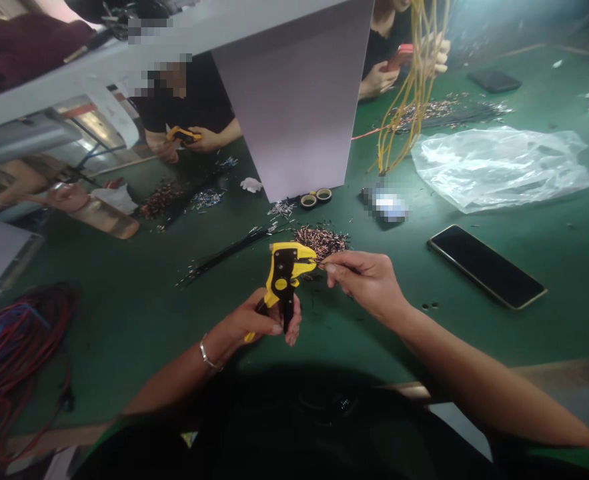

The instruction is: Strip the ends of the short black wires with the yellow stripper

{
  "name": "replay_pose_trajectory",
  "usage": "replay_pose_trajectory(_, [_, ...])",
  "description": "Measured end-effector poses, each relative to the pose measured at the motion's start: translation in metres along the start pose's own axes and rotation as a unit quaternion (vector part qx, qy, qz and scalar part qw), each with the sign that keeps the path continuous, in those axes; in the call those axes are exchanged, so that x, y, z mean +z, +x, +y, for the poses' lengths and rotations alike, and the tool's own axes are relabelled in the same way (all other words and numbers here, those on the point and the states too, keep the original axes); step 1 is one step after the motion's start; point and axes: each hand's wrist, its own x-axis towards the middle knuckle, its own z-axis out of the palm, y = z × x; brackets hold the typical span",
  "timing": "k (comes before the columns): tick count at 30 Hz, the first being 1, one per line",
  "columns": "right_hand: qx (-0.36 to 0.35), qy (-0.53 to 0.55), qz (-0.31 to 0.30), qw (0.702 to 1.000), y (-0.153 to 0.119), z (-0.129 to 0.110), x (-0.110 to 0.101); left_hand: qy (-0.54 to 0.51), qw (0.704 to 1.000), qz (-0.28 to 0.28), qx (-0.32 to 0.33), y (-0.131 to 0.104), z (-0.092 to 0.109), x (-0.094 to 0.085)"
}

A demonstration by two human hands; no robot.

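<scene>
A yellow-and-black pistol-shaped wire stripper (280, 283) is held up over a dark green worktop (464, 347), its nose turned to the right. The person's left hand (254, 321) is around its lower end, the fingers wrapped about the handles; a silver-coloured bracelet (207, 353) circles that wrist. At the stripper's nose, the right hand (367, 280) has thumb and fingers pressed together, pinching a thin dark wire (319, 262); how far it reaches into the jaws cannot be told.

Just beyond the stripper's nose lies a heap of short copper-coloured and black scraps (323, 239). Left of the stripper, a loose bundle of thin black wires with shiny tips (229, 252) lies aslant. Farther beyond the stripper are two round, dark-rimmed rings (315, 198), with a small pile of silvery pieces (281, 209) beside them.

Well to the right of the stripper rests a flat black phone with a pale edge (487, 267), and beyond that a crumpled clear plastic bag (499, 170). Well to its left lies a tangled coil of red and blue wires (14, 360). Across the worktop, beyond the stripper and to its left, a co-worker in black holds another yellow-and-black tool (187, 136).
</scene>
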Motion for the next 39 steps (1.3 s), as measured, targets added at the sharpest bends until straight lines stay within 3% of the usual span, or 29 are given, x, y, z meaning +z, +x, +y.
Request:
replay_pose_trajectory(27, [-0.020, 0.000, -0.003, 1.000, 0.0005, 0.0021, 0.0009, 0.023, 1.000, -0.012, 0.008, -0.0003, -0.0002, 0.0012])
replay_pose_trajectory(39, [-0.010, -0.003, -0.005, 1.000, 0.0007, 0.0008, 0.0004, 0.070, 0.997, 0.022, 0.017, -0.0025, -0.0018, 0.0025])
